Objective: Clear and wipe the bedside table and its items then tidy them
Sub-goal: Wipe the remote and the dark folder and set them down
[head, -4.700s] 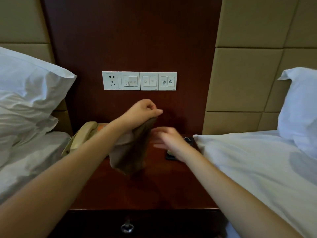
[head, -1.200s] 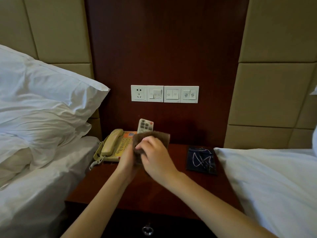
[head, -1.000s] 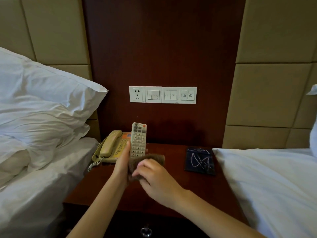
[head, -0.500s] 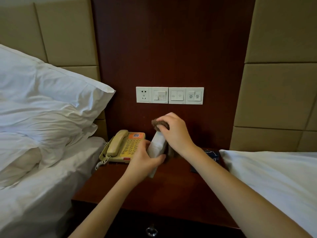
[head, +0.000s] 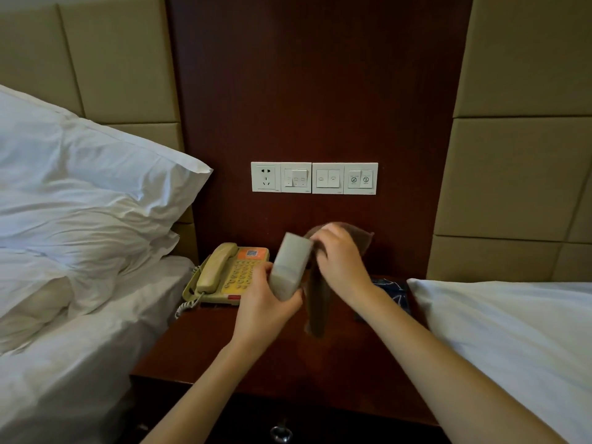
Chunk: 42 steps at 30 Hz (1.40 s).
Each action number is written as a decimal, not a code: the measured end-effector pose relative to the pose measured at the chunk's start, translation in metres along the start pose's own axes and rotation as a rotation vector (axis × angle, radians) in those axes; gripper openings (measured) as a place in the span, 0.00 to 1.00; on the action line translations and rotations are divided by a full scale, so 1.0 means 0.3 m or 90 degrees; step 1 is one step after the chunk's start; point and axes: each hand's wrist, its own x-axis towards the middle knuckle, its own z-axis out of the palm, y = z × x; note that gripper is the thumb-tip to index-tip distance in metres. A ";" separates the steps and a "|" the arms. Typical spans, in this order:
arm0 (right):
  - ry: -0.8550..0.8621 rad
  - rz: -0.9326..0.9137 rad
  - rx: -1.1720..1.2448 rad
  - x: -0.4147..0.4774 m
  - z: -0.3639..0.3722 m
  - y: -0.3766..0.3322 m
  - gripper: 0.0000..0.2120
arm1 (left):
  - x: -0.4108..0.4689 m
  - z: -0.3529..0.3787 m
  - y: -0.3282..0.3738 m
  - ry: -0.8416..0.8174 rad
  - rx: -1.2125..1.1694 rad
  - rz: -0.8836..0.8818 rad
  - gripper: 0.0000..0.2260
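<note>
Head view. Dark wood bedside table point(head: 224, 357) between two white beds, switch panel point(head: 314, 177) on the wall above.

- A beige phone point(head: 230, 274) sits at the table's back left. A dark patterned item point(head: 395, 291) lies at the back right, partly hidden by your right forearm.
- Your left hand point(head: 266, 309) is clamped round the lower end of the remote point(head: 290, 265), lifted off the table with its plain back towards you. Likely reason: to free the upper end for wiping.
- Your right hand point(head: 339, 264) has its fingers closed on the brown cloth point(head: 317, 312) and presses it to the remote's top edge. The loose tail hangs between your hands, just above the wood.
- Judgement: you are mid-wipe on the remote. Phone, dark item and tabletop look yet to be done.
</note>
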 end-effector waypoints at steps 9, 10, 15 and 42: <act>0.175 0.151 0.174 -0.076 -0.006 0.044 0.04 | 0.099 -0.059 0.090 -0.054 0.008 -0.053 0.21; 0.203 0.125 0.171 -0.044 -0.027 0.024 0.04 | 0.094 -0.053 0.085 -0.089 -0.056 -0.086 0.19; 0.238 -0.013 0.094 0.076 -0.050 -0.084 0.05 | 0.078 -0.023 0.101 -0.145 -0.321 -0.180 0.22; 0.188 -0.052 -0.019 0.094 0.014 -0.032 0.05 | 0.049 -0.011 0.086 -0.193 -0.657 -0.306 0.12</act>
